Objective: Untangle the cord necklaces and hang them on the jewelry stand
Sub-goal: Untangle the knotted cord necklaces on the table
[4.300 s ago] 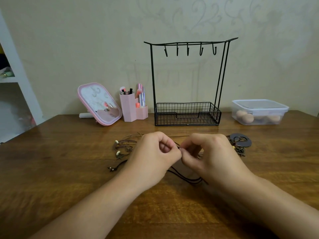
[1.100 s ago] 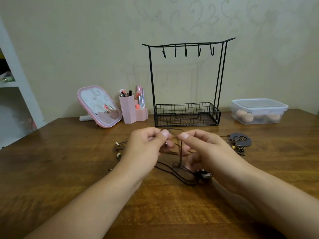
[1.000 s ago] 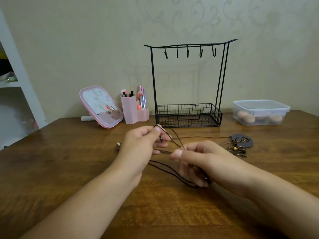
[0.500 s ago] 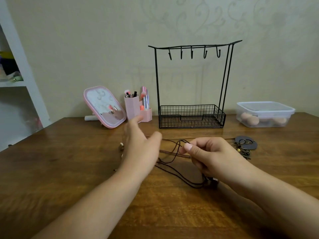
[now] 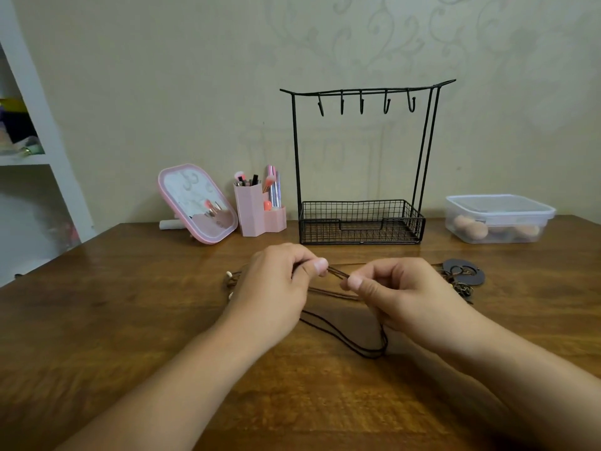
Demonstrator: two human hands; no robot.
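You're in the untangling step: your left hand [image 5: 276,284] and right hand [image 5: 400,294] each pinch the brown cords [image 5: 336,274] between thumb & fingers, just above the table [image 5: 97,320] center. The rest of the necklaces trails near, left & right; all 5 hooks on the stand [image 5: 361,157], far center, look bare. Next, I'd say, ease the strands apart gently w/o tightening the knot, then lift 1 free.

A single head-worn wide-angle view looks forward and down across the wooden surface [image 5: 97,320] toward the far wall [image 5: 162,76], close above both forearms, the jewelry stand [image 5: 361,222] centred at the far edge.
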